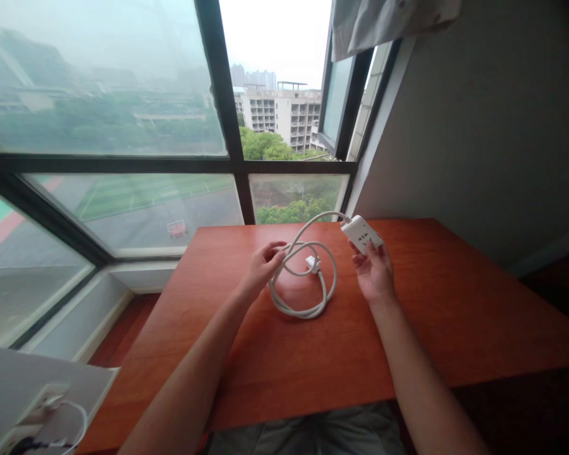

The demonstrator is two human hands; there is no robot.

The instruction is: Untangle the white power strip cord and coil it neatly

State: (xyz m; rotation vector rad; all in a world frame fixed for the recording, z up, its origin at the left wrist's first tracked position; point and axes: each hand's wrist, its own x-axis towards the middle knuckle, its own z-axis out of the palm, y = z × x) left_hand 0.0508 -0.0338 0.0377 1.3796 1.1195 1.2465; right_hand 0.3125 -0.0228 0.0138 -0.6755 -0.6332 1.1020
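Two grips: left fingers [271,246] tight on thick looped cord [308,314], right fingers [372,254] on boxy socket [355,230]

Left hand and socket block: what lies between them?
Head view: loops of white cable, with the plug among them, between the left hand and the socket block.

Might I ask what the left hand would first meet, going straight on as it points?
The left hand, apparently pinching the white cable, would likely meet that cable's other loops first; depth is unclear.
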